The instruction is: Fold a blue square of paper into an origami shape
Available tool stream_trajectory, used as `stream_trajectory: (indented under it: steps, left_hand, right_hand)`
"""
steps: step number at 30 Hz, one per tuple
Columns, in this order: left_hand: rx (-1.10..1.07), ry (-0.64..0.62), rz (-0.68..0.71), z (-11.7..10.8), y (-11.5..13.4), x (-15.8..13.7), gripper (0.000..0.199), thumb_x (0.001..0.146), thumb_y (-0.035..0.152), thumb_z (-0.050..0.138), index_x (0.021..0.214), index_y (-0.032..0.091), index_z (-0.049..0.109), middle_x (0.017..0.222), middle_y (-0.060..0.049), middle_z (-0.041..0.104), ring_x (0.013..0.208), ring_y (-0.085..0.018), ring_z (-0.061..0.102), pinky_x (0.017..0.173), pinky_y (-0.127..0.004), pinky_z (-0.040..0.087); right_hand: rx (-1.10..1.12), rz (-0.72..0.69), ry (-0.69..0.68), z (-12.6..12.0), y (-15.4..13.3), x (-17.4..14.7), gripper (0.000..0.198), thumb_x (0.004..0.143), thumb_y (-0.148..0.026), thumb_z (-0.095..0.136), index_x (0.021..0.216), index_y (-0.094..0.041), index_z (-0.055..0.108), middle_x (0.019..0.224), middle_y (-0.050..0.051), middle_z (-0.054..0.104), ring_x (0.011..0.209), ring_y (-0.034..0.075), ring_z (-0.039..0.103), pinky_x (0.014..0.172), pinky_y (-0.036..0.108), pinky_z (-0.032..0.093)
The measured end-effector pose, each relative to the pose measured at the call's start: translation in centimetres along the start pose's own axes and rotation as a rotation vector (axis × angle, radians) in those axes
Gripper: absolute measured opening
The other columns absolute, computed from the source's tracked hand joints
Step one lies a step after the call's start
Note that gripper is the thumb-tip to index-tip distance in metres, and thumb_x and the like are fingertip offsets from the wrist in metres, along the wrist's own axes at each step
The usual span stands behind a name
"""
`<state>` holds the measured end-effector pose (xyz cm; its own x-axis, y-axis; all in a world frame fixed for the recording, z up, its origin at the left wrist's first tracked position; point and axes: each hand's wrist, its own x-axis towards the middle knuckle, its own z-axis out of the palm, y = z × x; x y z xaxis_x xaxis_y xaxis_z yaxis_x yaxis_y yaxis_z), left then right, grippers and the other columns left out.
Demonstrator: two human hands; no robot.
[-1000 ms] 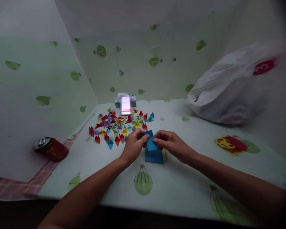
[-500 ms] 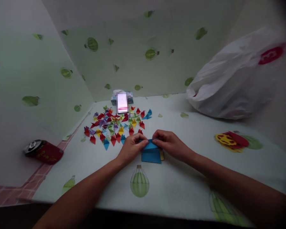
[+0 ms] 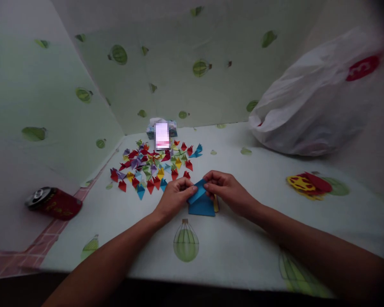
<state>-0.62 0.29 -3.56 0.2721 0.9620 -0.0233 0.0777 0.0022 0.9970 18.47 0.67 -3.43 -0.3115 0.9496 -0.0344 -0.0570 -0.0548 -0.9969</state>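
Between my two hands is a folded piece of blue origami paper [image 3: 198, 192], tilted with its right end higher. My left hand [image 3: 176, 197] pinches its left end between thumb and fingers. At the upper right end, my right hand [image 3: 226, 189] grips the same paper, its fingers curled. Below it on the table lies a stack of blue paper sheets [image 3: 201, 208], with a yellowish edge showing at its right side. Just beyond my hands spread many small folded paper cranes [image 3: 150, 185] in red, blue, yellow, green and purple.
A lit phone [image 3: 162, 135] leans against a tissue box [image 3: 173, 128] at the back. A red can [image 3: 55, 204] lies at the left. To the right are red and yellow cutout pieces [image 3: 307, 185] and a large white plastic bag [image 3: 307, 102]. Walls enclose the table.
The blue paper has turned from nearly level to slanting, its right end raised. Both hands still hold it. The whole view has shifted slightly.
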Motion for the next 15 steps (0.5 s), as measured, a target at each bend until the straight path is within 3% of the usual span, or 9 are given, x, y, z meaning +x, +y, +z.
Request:
stream_trajectory:
  steps: [3, 8, 12, 15]
  left_hand:
    - [-0.013, -0.023, -0.013, 0.03, 0.03, -0.05, 0.031, 0.076, 0.041, 0.074, 0.069, 0.016, 0.056, 0.063, 0.004, 0.05, 0.059, -0.01, 0.043, 0.056, -0.023, 0.034]
    - [0.06, -0.091, -0.033, -0.02, 0.37, -0.23, 0.029, 0.075, 0.038, 0.072, 0.068, 0.016, 0.056, 0.065, 0.003, 0.052, 0.062, -0.01, 0.043, 0.058, -0.024, 0.033]
    - [-0.024, -0.042, -0.056, 0.03, 0.62, -0.36, 0.031, 0.075, 0.038, 0.074, 0.067, 0.016, 0.054, 0.063, 0.004, 0.049, 0.06, -0.009, 0.041, 0.058, -0.023, 0.032]
    - [-0.07, 0.0, -0.056, 0.01, 0.52, -0.31, 0.032, 0.076, 0.04, 0.075, 0.068, 0.016, 0.054, 0.062, 0.005, 0.05, 0.058, -0.009, 0.043, 0.057, -0.023, 0.033]
  right_hand:
    - [-0.03, -0.013, -0.004, 0.01, 0.08, -0.01, 0.022, 0.074, -0.035, 0.073, 0.084, -0.019, 0.062, 0.061, -0.005, 0.056, 0.055, 0.011, 0.051, 0.055, 0.025, 0.041]
    - [-0.177, -0.004, -0.014, 0.25, -0.15, -0.57, 0.025, 0.082, -0.04, 0.067, 0.071, -0.018, 0.061, 0.057, -0.003, 0.055, 0.053, 0.011, 0.05, 0.05, 0.025, 0.04]
    - [-0.112, -0.013, 0.047, 0.13, -0.17, -0.64, 0.036, 0.089, -0.051, 0.06, 0.073, -0.019, 0.059, 0.061, 0.0, 0.062, 0.054, 0.013, 0.057, 0.053, 0.027, 0.045]
    - [-0.042, -0.016, 0.002, -0.03, 0.06, -0.34, 0.03, 0.085, -0.047, 0.068, 0.08, -0.018, 0.063, 0.065, 0.0, 0.066, 0.057, 0.013, 0.061, 0.058, 0.027, 0.049]
